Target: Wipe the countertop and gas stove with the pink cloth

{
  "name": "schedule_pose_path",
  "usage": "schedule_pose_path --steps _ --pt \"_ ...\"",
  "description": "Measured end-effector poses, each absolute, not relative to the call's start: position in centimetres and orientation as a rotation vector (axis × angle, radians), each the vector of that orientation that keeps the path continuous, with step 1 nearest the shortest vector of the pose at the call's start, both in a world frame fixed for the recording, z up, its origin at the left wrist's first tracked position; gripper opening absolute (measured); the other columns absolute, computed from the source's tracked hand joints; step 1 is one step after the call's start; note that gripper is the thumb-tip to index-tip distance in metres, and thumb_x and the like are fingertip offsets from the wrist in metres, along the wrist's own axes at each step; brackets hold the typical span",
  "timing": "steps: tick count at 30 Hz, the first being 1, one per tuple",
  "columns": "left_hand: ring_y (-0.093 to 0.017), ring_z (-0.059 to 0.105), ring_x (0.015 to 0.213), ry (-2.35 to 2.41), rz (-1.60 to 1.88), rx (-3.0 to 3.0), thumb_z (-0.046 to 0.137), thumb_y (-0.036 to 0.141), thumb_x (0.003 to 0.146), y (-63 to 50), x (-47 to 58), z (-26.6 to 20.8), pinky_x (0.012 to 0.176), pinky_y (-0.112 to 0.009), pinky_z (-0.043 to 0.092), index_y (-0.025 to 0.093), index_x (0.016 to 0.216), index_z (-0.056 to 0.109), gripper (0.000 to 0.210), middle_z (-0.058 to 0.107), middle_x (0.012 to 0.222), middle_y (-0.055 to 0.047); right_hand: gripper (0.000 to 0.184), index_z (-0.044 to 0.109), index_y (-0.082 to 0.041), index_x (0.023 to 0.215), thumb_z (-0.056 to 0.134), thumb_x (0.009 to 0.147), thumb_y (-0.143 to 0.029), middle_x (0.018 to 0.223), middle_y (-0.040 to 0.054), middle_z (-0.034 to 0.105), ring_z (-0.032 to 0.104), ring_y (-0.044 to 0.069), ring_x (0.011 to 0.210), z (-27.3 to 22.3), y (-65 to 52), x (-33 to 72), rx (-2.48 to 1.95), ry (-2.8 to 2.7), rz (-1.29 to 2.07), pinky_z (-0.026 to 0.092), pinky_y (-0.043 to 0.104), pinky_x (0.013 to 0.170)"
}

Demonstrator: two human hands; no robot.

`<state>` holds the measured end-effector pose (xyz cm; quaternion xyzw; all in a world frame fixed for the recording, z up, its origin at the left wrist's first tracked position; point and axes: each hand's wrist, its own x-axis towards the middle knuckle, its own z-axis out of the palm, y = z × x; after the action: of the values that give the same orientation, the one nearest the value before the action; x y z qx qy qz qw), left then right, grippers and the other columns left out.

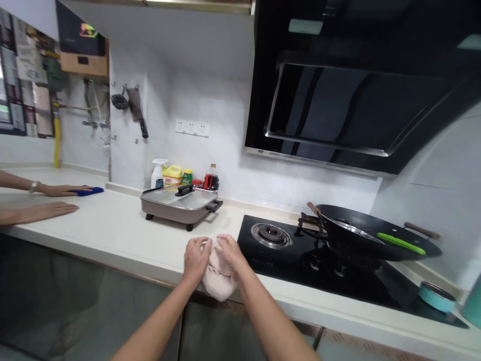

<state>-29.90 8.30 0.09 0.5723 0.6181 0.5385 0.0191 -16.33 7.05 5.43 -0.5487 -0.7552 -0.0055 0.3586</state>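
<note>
A pale pink cloth (219, 282) hangs bunched between my two hands, over the front edge of the counter. Its top is pinched by my left hand (196, 258) with thumb and fingers closed. On the other side my right hand (230, 251) grips the cloth too, its fingers curled round the upper edge. Dark marks or stitching run across the cloth's middle. Just behind my hands stands an electric pan (180, 209) with a glass lid. The black gas hob (270, 271) begins right beside my right hand.
At far left another person's hand (62, 190) lies on a blue cloth (88, 191), the other hand flat on the counter (112, 225). A wok (353, 240) with a green-handled utensil (401, 243) sits on the hob. A turquoise tin (438, 299) stands at right. A cleaver (137, 108) hangs on the wall.
</note>
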Motion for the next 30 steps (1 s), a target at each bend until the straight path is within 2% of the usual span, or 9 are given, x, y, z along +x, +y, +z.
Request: schedule_pose_path --steps 2,5,8,12,14,18,22,25,30 --pt "-0.034 0.055 0.132 2.032 1.700 1.724 0.055 0.042 0.091 7.4 -29.8 0.5 0.113 -0.048 0.046 0.021 0.116 0.071 0.036 0.060 0.131 -0.016 0.040 0.071 -0.021 0.120 0.034 0.105 -0.026 0.113 0.0020 0.074 0.067 0.014 0.102 6.1 6.9 -12.4 -1.357 -1.956 0.032 0.050 0.023 0.089" --pt "-0.037 0.041 0.146 2.111 1.614 1.821 0.059 0.043 0.091 5.2 -29.2 0.7 0.119 -0.053 0.039 0.026 0.129 0.068 0.043 0.046 0.153 -0.014 0.035 0.072 -0.020 0.112 0.041 0.101 -0.033 0.123 0.0091 0.070 0.063 0.021 0.119 5.9 6.5 -4.6 -1.348 -1.952 0.032 0.047 0.031 0.103" --pt "-0.038 0.035 0.150 2.049 1.277 2.003 0.066 0.054 0.085 2.8 -27.9 0.3 0.120 -0.055 0.036 0.035 0.143 0.061 0.061 0.042 0.161 -0.010 0.034 0.074 -0.018 0.105 0.048 0.094 -0.038 0.119 0.0152 0.069 0.065 0.030 0.115 3.5 6.3 3.3 -1.456 -1.962 0.034 0.048 0.046 0.105" --pt "-0.046 0.029 0.153 2.010 0.806 2.099 0.075 0.070 0.068 1.6 -26.1 0.0 0.122 -0.064 0.025 0.040 0.151 0.053 0.091 0.035 0.168 -0.012 0.054 0.070 -0.024 0.131 0.045 0.097 -0.057 0.140 0.0143 0.063 0.058 0.033 0.133 -1.4 6.1 10.4 -1.663 -2.098 -0.099 0.044 0.052 0.112" --pt "-0.046 0.029 0.154 2.009 0.723 2.136 0.073 0.068 0.071 2.2 -25.8 0.3 0.121 -0.065 0.025 0.041 0.149 0.054 0.085 0.035 0.168 -0.011 0.063 0.064 -0.023 0.142 0.041 0.098 -0.062 0.150 0.0141 0.059 0.052 0.032 0.142 -3.1 5.8 12.1 -1.673 -2.178 -0.114 0.040 0.053 0.118" --pt "-0.041 0.030 0.155 1.965 0.634 2.177 0.066 0.050 0.080 5.1 -27.0 1.7 0.120 -0.061 0.029 0.037 0.147 0.055 0.070 0.035 0.168 -0.013 0.070 0.058 -0.022 0.151 0.038 0.101 -0.066 0.161 0.0127 0.050 0.042 0.031 0.152 -4.0 4.6 13.3 -1.658 -2.277 -0.069 0.032 0.054 0.126" --pt "-0.039 0.021 0.160 1.918 0.565 2.153 0.062 0.039 0.082 9.4 -29.4 2.9 0.124 -0.061 0.024 0.033 0.150 0.052 0.069 0.032 0.170 -0.013 0.069 0.050 -0.032 0.157 0.039 0.100 -0.069 0.167 0.0051 0.041 0.032 0.030 0.157 -3.7 3.0 13.5 -1.679 -2.289 0.021 0.026 0.057 0.129" --pt "-0.035 0.028 0.158 1.848 0.520 2.176 0.063 0.031 0.077 13.4 -30.5 3.6 0.124 -0.053 0.030 0.031 0.146 0.056 0.069 0.042 0.165 -0.011 0.071 0.047 -0.033 0.159 0.041 0.099 -0.072 0.168 0.0034 0.037 0.029 0.031 0.158 -4.0 2.3 13.6 -1.704 -2.295 0.042 0.025 0.060 0.129" --pt "-0.028 0.055 0.139 1.825 0.479 2.215 0.064 0.033 0.072 20.8 -30.4 4.9 0.114 -0.038 0.044 0.031 0.139 0.061 0.067 0.059 0.151 -0.004 0.069 0.049 -0.038 0.157 0.052 0.095 -0.069 0.166 0.0023 0.042 0.036 0.035 0.154 -4.8 2.3 14.0 -1.617 -2.262 -0.046 0.033 0.062 0.126"
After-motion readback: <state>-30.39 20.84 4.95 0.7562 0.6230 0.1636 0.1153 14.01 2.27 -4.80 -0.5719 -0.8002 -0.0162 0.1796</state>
